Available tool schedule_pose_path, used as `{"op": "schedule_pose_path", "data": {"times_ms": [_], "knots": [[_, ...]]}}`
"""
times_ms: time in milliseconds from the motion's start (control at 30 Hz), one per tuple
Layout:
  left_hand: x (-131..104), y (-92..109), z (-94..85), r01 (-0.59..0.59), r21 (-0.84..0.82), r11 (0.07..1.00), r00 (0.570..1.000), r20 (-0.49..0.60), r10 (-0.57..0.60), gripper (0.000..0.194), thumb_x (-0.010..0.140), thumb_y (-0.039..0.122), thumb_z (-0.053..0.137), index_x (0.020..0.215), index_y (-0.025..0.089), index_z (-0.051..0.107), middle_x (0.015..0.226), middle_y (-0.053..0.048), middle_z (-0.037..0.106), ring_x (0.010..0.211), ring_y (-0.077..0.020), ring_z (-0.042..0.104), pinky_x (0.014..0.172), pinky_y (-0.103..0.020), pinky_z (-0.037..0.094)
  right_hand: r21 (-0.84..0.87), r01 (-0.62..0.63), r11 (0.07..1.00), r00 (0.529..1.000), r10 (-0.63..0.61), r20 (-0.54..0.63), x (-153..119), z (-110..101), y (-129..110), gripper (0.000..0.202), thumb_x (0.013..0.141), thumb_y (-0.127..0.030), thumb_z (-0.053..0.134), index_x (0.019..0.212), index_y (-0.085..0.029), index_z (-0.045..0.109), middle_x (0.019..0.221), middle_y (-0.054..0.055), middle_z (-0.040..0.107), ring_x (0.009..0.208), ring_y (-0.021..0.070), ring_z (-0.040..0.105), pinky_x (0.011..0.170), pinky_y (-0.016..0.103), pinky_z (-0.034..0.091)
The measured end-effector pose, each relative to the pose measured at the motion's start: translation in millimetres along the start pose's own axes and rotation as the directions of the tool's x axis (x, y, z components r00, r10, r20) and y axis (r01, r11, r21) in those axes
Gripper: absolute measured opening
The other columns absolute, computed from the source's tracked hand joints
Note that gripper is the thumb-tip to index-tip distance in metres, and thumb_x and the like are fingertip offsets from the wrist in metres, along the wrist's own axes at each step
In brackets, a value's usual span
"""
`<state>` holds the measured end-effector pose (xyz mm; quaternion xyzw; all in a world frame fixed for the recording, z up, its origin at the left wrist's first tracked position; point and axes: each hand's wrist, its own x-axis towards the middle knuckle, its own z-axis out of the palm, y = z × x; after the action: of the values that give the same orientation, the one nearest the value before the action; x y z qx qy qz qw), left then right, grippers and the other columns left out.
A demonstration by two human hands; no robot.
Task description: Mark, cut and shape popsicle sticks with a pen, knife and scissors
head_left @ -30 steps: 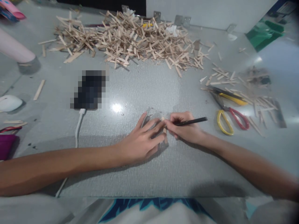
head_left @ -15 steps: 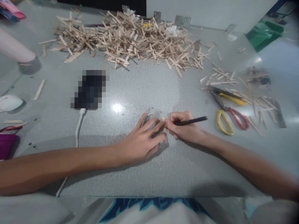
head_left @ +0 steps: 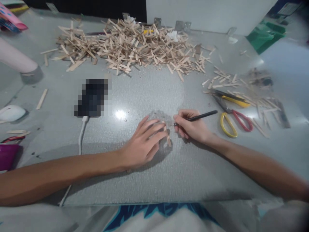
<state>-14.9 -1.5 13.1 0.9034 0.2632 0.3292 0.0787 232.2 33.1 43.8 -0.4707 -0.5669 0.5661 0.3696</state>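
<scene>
My right hand (head_left: 189, 125) is closed around a black pen-like tool (head_left: 204, 116), whose thin tip points left, just short of a small wooden stick (head_left: 168, 138). That stick lies on the grey textured table (head_left: 149, 187) under the fingertips of my left hand (head_left: 145, 140). The left hand's fingers are spread and rest on the stick's upper part, so only its lower end and a bit of its top show.
A heap of wooden sticks (head_left: 135, 48) spans the back. Scissors (head_left: 228, 124), a yellow-black cutter (head_left: 235, 100) and more sticks lie at the right. At the left are a phone (head_left: 93, 98) on a white cable (head_left: 80, 135), a mouse (head_left: 12, 113) and a purple item (head_left: 9, 156).
My right hand and its tool have drawn back a little from the stick. More of the stick's lower end shows beside my left fingers. The view has shifted slightly.
</scene>
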Motion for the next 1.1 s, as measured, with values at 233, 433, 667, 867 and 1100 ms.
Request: {"op": "schedule_pose_path", "data": {"times_ms": [233,433,667,867,1100], "knots": [[-3.9,-5.8,6.2,0.181,-0.144,0.973,0.958,-0.199,-0.207,0.047,0.098,0.002,0.051,0.14,0.021,0.038,0.137,-0.019,0.059,0.129,-0.0286,0.062,0.1,-0.05,0.061,0.004,0.096,0.995,0.983,-0.094,-0.156,-4.2,0.7,-12.6,0.054,0.097,-0.053,0.081,0.062,-0.023,0.054,0.056,0.0,0.068,0.033,0.0075,0.049,0.029,0.022,0.032],[2.3,-0.1,-1.9,0.069,-0.026,0.997,0.99,0.124,-0.066,0.027,0.102,0.011,0.056,0.128,0.02,0.058,0.137,-0.016,0.068,0.136,-0.0347,0.06,0.119,-0.065,0.046,-0.099,0.088,0.991,0.992,-0.095,-0.077,-9.7,4.5,-16.3,0.052,0.1,-0.052,0.08,0.063,-0.022,0.057,0.051,-0.002,0.064,0.034,0.0066,0.046,0.033,0.022,0.034],[0.6,0.4,-0.6,-0.019,0.005,1.0,0.972,0.234,0.017,0.023,0.108,0.014,0.053,0.123,0.019,0.07,0.151,-0.016,0.069,0.149,-0.034,0.057,0.131,-0.067,0.032,-0.164,0.052,0.985,0.992,-0.033,0.118,-8.1,6.1,3.9,0.049,0.101,-0.047,0.079,0.067,-0.021,0.057,0.051,-0.004,0.062,0.037,0.0063,0.05,0.038,0.02,0.038],[1.2,1.1,-1.0,-0.06,0.047,0.997,0.963,0.266,0.045,0.024,0.108,0.017,0.054,0.126,0.017,0.069,0.155,-0.021,0.064,0.149,-0.0402,0.056,0.127,-0.072,0.038,-0.206,0.012,0.978,0.991,0.015,0.132,-8.8,1.8,4.0,0.05,0.103,-0.047,0.077,0.067,-0.022,0.053,0.049,-0.004,0.061,0.037,0.0071,0.051,0.037,0.02,0.036],[2.8,2.8,-2.2,-0.062,0.046,0.997,0.957,0.286,0.046,0.025,0.106,0.016,0.056,0.128,0.018,0.068,0.154,-0.022,0.064,0.15,-0.0405,0.055,0.128,-0.074,0.038,-0.18,-0.009,0.984,0.99,0.035,0.14,-10.3,1.0,4.0,0.048,0.102,-0.045,0.079,0.068,-0.021,0.055,0.052,-0.004,0.063,0.037,0.0071,0.052,0.036,0.019,0.037]]}}
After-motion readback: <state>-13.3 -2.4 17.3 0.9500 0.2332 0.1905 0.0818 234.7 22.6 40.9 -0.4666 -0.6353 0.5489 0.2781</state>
